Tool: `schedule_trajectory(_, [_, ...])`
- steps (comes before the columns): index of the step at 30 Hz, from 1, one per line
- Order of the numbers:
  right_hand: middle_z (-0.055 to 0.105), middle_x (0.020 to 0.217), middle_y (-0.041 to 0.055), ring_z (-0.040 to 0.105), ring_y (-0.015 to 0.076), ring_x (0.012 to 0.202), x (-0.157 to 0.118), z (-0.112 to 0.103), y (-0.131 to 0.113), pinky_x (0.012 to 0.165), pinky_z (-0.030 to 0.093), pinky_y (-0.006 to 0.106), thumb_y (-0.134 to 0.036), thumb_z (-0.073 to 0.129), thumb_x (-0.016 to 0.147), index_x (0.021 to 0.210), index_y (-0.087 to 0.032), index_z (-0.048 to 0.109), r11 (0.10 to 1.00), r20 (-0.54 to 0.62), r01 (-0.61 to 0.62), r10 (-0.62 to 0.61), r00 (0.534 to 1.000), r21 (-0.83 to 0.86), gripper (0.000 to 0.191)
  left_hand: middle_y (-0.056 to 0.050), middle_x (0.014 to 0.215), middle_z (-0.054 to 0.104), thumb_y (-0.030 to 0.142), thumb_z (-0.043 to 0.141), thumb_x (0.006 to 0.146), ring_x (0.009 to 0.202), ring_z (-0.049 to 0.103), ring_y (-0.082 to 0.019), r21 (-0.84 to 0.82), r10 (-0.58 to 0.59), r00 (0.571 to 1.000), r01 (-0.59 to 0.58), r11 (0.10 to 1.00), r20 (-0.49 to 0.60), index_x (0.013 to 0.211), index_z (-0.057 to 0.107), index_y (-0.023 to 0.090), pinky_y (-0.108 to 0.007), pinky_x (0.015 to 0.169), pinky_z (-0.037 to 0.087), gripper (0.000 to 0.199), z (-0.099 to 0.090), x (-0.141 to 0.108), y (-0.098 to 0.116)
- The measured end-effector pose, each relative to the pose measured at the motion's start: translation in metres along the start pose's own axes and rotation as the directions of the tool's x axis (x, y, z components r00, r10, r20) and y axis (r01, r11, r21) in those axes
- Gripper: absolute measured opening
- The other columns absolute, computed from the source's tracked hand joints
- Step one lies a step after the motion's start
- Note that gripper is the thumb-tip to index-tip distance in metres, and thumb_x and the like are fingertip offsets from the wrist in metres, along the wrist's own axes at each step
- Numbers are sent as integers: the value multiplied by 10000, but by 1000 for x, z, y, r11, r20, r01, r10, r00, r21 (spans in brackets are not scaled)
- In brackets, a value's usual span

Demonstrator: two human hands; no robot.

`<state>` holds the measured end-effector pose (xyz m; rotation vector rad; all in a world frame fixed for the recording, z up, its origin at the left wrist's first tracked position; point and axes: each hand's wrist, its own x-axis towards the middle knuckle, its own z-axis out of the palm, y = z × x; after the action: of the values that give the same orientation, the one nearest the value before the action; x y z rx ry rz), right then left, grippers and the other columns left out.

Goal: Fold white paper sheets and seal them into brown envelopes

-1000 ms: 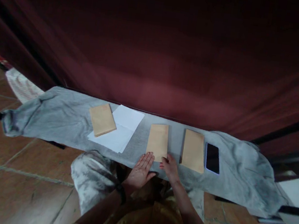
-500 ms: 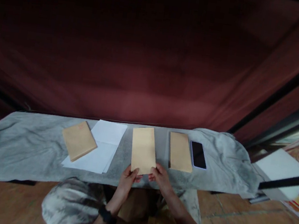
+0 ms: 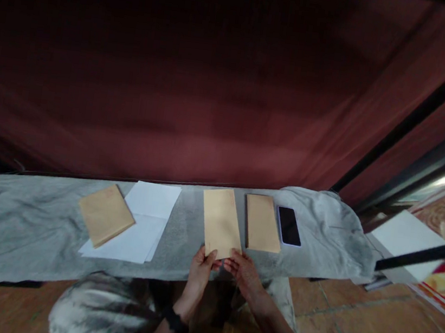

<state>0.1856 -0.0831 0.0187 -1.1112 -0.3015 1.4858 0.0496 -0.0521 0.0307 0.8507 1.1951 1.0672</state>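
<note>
Left hand [image 3: 199, 272] and right hand [image 3: 244, 274] each pinch the near end of a brown envelope [image 3: 222, 223]; from it, a phone [image 3: 289, 226] lies at three o'clock, white sheets [image 3: 144, 232] at nine

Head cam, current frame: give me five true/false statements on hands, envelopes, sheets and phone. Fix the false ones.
1. The left hand and right hand both hold the middle brown envelope. True.
2. The phone shows a dark screen. True.
3. The phone lies on the floor. False: it lies on the grey cloth.
4. The leftmost brown packet lies partly over the white sheets. True.
5. The white sheets lie right of the phone. False: they lie left of it.
</note>
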Motion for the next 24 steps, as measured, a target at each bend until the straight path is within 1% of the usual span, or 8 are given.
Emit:
schedule_trajectory(4, [753,773,85,716,188,656,-3,-7,-3,646,597,306,-588,794,723,842,-168,674,974,74,-103,120,990,-202,452,9,641,665,533,768,674,465,577,-121,69,-23,999,25,997,-38,971,579,161,-223,435,441,512,-14,7,-10])
schedule_trajectory(8, [722,636,69,637,150,487,-4,-9,-10,474,517,245,-660,628,812,731,-184,658,816,135,-194,313,940,-544,483,71,536,576,484,701,749,407,527,-115,164,-67,996,76,984,-60,1066,524,166,-204,400,390,482,-34,12,-15])
schedule_trajectory(11, [729,669,64,657,184,542,6,0,-15,522,554,300,-643,494,882,747,-212,664,755,211,57,109,971,-654,483,71,571,588,415,662,812,407,531,-121,297,0,995,29,954,-98,1165,511,169,-217,405,394,456,-44,14,-13])
schedule_trajectory(14, [766,1065,81,710,246,999,27,16,-15,906,577,405,-540,508,910,973,-241,721,654,305,317,-136,943,-687,372,14,670,669,320,603,860,481,612,-168,472,105,990,-48,880,-95,1273,488,168,-271,461,464,455,-48,16,-12])
schedule_trajectory(16, [654,1364,77,574,247,1298,44,25,-12,1124,440,452,-444,462,955,1193,-258,693,375,461,538,-280,842,-755,380,-46,813,736,259,570,866,636,701,-220,584,206,977,-142,799,-44,1337,465,181,-324,568,535,489,-50,18,-14])
schedule_trajectory(19, [472,1553,113,395,243,1462,68,34,-3,1222,289,492,-377,375,1004,1411,-200,563,-60,588,595,-263,765,-801,483,-110,999,764,239,558,869,841,745,-264,723,323,946,-248,645,37,1394,440,191,-356,703,565,540,-53,20,-20])
schedule_trajectory(21, [393,1599,127,332,243,1497,82,36,2,1240,232,495,-376,331,1022,1490,-161,474,-221,587,546,-230,776,-808,534,-127,989,768,259,546,889,824,748,-263,811,342,938,-244,531,59,1425,420,171,-334,691,554,557,-54,19,-24])
schedule_trajectory(24, [322,1634,117,285,240,1517,102,39,2,1247,192,481,-379,301,1032,1539,-155,398,-322,583,507,-209,785,-799,563,-121,882,762,291,507,935,743,739,-248,927,326,943,-179,329,66,1462,397,127,-305,658,531,563,-52,12,-25])
